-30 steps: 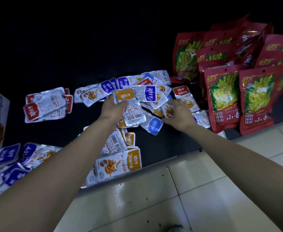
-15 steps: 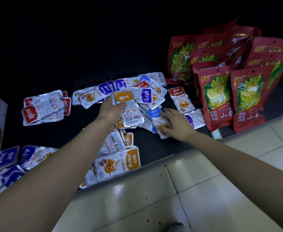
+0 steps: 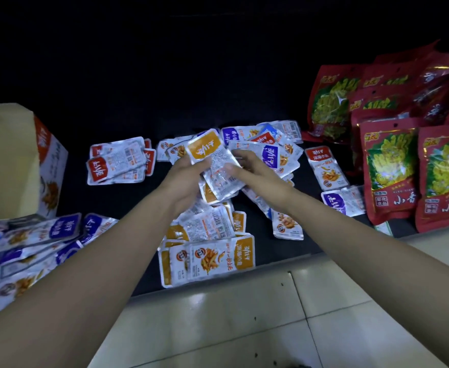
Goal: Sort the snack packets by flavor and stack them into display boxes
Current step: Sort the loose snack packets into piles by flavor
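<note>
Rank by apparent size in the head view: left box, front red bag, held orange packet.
1. Box, largest, though cut off at the frame edge.
2. Red bag.
3. Orange packet, smallest, partly covered.

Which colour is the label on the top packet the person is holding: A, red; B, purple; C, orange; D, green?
C: the top packet of the stack, gripped by the left hand and pinched by the right hand, has an orange end panel.

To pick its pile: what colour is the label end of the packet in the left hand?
Orange label on the held packet, head view.
</note>
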